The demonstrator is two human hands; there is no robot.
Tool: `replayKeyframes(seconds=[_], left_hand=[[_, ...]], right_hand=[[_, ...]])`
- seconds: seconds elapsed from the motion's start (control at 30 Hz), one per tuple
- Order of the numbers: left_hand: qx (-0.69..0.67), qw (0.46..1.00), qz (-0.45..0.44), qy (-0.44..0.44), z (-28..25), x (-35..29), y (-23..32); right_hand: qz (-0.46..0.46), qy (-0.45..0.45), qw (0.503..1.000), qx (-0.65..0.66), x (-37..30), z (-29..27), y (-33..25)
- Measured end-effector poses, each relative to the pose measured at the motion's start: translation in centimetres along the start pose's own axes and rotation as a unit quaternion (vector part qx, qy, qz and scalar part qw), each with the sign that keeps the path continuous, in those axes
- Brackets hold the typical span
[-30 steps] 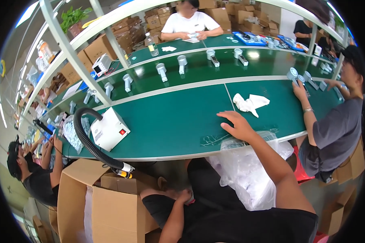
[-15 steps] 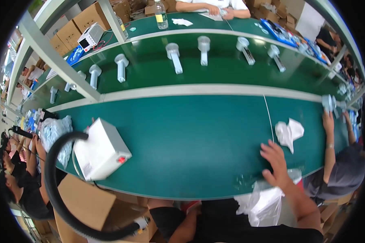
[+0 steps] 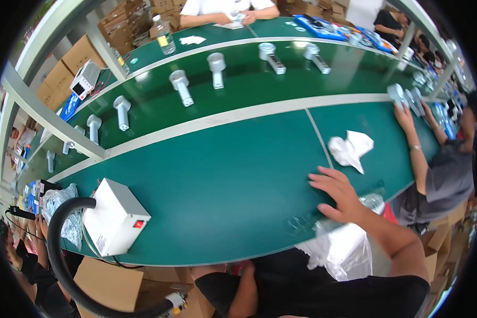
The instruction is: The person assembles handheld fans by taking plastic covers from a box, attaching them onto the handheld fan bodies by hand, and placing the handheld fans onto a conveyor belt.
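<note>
My right hand (image 3: 338,195) is held over the green tabletop (image 3: 222,185) with its fingers spread and nothing in it. Beneath its wrist, a clear plastic bag (image 3: 350,246) hangs over the table's front edge. A crumpled white cloth or tissue (image 3: 351,150) lies just beyond my fingers. Down at my lap, my left hand (image 3: 245,268) is largely hidden by the table edge, and its fingers do not show. Something red shows next to it.
On the left stands a white box-shaped device (image 3: 115,217) with a red switch and a black flexible hose (image 3: 55,254). Grey handheld devices (image 3: 181,87) with round heads line the raised strip. A co-worker's hand (image 3: 404,116) holds similar devices at right; another person (image 3: 228,13) sits opposite.
The view has turned, so the bench appears tilted and shifted left. My right hand remains spread over the table near the white cloth. The co-worker at right still holds the devices.
</note>
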State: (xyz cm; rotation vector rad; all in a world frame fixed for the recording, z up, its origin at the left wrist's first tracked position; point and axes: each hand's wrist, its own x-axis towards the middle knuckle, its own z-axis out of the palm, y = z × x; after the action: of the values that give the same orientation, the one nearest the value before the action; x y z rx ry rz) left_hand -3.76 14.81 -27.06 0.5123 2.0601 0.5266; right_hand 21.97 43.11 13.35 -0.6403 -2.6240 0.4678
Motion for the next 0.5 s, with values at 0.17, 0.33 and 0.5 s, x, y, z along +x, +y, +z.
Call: replayKeyframes(seconds=[0.17,0.33,0.5], left_hand=[[0.225,0.958,0.175,0.041,0.3,-7.8,1.9],[0.005,0.887,0.409,0.212,-7.3,-20.9,7.2],[-0.141,0.872,0.448,0.139,-10.7,-36.7,8.3]], right_hand=[[-0.017,0.037,0.999,0.024,-1.6,0.5,0.6],[-0.016,0.096,0.995,0.009,-1.9,0.7,-0.8],[-0.042,0.100,0.994,-0.023,-3.2,1.7,0.3]])
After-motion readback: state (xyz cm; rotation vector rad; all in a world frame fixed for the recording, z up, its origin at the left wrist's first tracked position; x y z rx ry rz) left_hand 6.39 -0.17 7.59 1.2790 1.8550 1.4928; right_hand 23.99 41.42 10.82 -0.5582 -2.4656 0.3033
